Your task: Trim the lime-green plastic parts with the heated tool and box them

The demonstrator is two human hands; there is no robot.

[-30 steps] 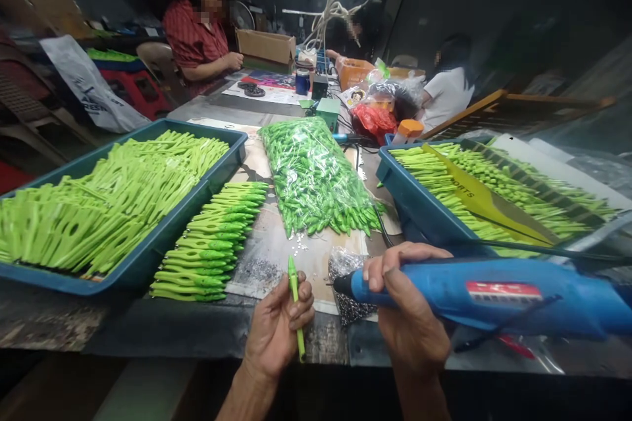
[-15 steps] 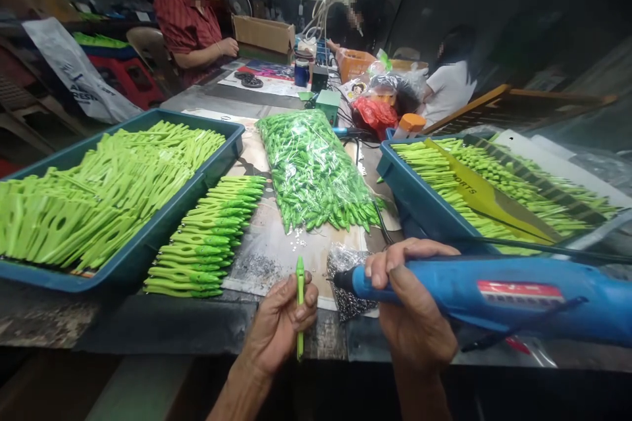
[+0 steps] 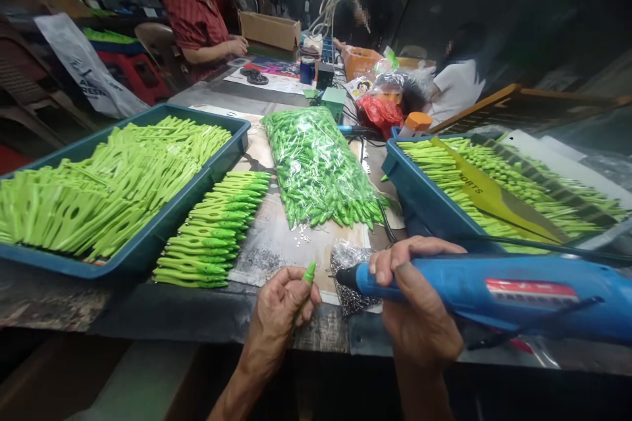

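Hands at lower centre of the frame: the left hand [image 3: 281,309], closed around a green plastic piece [image 3: 309,272], has tipped it from upright toward the bit of the blue driver [image 3: 494,289], which the right hand [image 3: 419,322] grips fully. Tip and bit sit near each other, apart, apparently being lined up.

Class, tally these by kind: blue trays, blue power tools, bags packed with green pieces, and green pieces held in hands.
Blue trays: 2
Blue power tool: 1
Bag of green pieces: 1
Green piece in left hand: 1
Total: 5
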